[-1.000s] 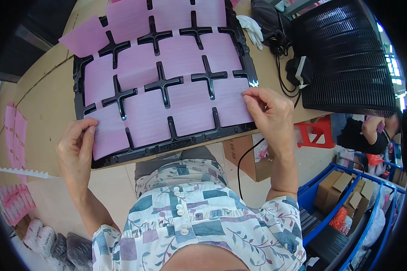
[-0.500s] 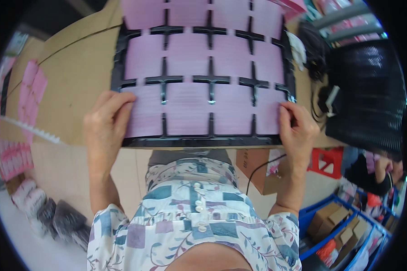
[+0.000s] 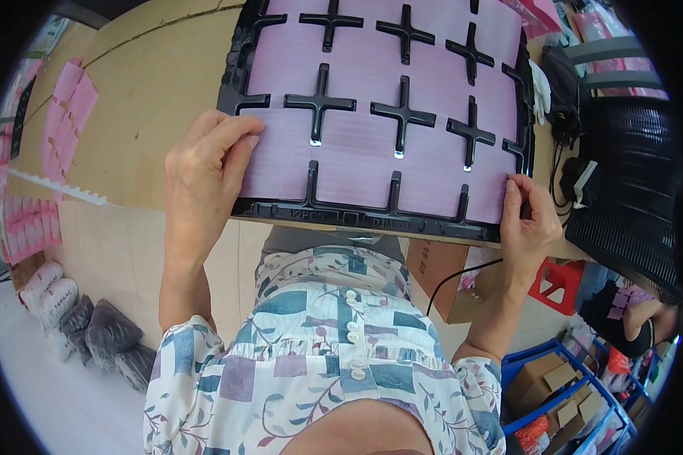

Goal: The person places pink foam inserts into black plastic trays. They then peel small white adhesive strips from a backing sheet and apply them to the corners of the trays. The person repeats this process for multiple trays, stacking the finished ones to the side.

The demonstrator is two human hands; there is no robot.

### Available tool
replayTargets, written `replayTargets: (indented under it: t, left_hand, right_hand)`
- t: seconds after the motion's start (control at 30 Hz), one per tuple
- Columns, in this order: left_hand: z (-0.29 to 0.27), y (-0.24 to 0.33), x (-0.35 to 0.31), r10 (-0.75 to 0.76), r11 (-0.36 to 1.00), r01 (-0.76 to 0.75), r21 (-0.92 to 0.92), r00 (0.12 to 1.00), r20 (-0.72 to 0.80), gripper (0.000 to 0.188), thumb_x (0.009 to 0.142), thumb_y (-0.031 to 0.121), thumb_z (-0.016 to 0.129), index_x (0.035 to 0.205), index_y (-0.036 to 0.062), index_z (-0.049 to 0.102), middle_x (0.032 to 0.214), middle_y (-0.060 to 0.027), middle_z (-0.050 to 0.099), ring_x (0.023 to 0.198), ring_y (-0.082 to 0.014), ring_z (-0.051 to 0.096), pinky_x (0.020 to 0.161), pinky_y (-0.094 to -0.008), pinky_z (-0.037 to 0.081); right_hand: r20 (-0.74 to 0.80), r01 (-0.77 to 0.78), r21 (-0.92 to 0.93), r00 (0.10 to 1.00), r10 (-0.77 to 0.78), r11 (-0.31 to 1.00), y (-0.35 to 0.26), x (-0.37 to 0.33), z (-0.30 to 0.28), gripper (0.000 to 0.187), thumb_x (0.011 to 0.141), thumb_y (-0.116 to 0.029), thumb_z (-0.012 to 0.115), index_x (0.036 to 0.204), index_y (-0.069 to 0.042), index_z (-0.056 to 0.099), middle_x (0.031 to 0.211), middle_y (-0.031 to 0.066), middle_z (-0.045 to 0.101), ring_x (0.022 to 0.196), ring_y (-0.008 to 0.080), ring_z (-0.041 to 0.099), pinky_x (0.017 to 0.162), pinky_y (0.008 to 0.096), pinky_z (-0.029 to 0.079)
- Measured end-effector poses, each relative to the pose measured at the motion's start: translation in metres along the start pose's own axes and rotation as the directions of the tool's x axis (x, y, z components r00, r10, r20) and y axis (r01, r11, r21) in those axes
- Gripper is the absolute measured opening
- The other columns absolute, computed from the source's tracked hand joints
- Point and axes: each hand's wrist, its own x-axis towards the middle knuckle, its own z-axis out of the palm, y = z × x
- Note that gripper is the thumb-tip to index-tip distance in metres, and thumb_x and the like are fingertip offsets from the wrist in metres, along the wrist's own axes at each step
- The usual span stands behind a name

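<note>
A thin pink sheet (image 3: pixel 334 171) with cross-shaped openings covers a black plastic tray (image 3: pixel 357 218). The tray's raised black crosses (image 3: pixel 320 104) show through the openings in rows. At the sheet's left edge, near its front, the thumb and fingers of my left hand (image 3: pixel 209 163) are pinched together on the pink material. My right hand (image 3: pixel 530 216) pinches the sheet's right edge near the front corner. Between the hands, the sheet lies over the tray's front row. The tray's far end runs out of the picture.
Brown board (image 3: pixel 152 83) covers the table around the tray. Pink cut pieces (image 3: pixel 67 114) lie at the left beside a white toothed strip (image 3: pixel 61 186). A black ribbed panel (image 3: pixel 626 178) and cables stand at the right. Blue crates (image 3: pixel 520 364) and another person's arm (image 3: pixel 645 318) are at lower right.
The tray and sheet now appear farther right and tilted, as the view has shifted. Both hands keep to the sheet's side edges. The pink links between the crosses look wider now.
</note>
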Motion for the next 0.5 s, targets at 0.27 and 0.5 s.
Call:
replayTargets:
  t: [0.27,0.5]
  left_hand:
    - [-0.0004,-0.0055,-0.0044,-0.012,0.999,0.011,0.035,1.0,0.018,0.011,0.088,-0.002,0.065,0.099,0.0002,0.068,0.083,-0.0025,0.06,0.069,-0.0087,0.053,0.064,-0.0218,0.044]
    - [0.0011,-0.0033,-0.0018,0.006,0.998,-0.006,0.068,1.0,0.003,0.01,0.085,-0.001,0.068,0.095,0.0012,0.069,0.079,-0.0055,0.059,0.061,-0.012,0.051,0.058,-0.026,0.043]
  right_hand:
    - [0.008,-0.015,0.023,1.0,0.015,1.0,0.0032,0.001,0.0017,0.005,0.081,-0.004,0.071,0.086,-0.004,0.068,0.073,0.009,0.065,0.062,0.0231,0.063,0.058,0.0328,0.048]
    - [0.003,-0.041,-0.002,0.999,0.041,0.999,0.0032,-0.0016,0.0019,0.008,0.079,-0.006,0.073,0.085,-0.007,0.068,0.071,0.007,0.063,0.061,0.0227,0.062,0.055,0.0337,0.046]
